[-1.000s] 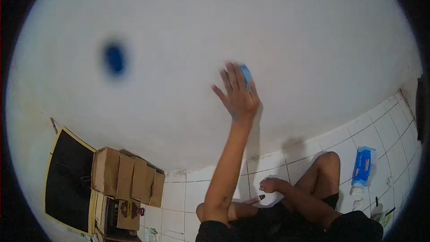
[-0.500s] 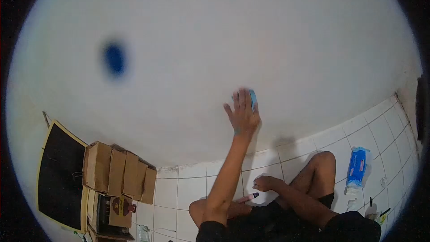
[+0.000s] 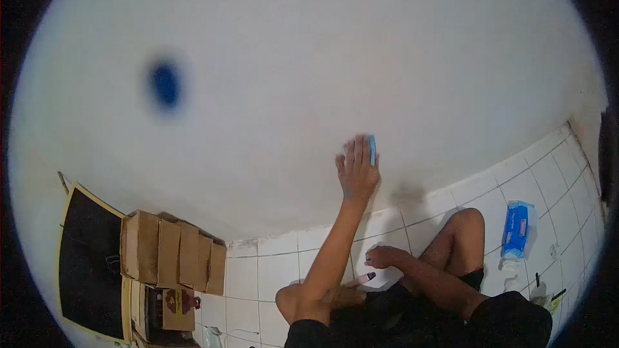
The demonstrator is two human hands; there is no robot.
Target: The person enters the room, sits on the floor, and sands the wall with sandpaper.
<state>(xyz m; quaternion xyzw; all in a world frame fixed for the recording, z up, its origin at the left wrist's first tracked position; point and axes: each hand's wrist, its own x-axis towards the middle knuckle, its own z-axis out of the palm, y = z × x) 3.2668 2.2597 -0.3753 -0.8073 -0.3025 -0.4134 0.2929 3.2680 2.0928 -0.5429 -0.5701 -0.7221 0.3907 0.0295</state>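
My left hand [image 3: 358, 171] is stretched up against the white wall [image 3: 258, 122], pressing a light blue thing [image 3: 372, 149] flat to it. The blue edge shows beside the fingers; the palm hides the rest. Low over the lap, my right hand [image 3: 385, 257] is closed near my raised knee. Whether it holds anything is too small to tell. A dark-tipped object [image 3: 371, 276] lies just below it, near the other leg.
Cardboard boxes [image 3: 171, 251] and a dark yellow-edged panel [image 3: 90, 261] stand at the left. On the tiled floor [image 3: 277, 267], a blue and white packet [image 3: 515, 231] lies at the right, near small dark sticks. A blurred blue spot covers the upper left.
My left hand has moved slightly down and right along the wall with the light blue thing, and its fingers are closer together. My right hand stays nearly in place.
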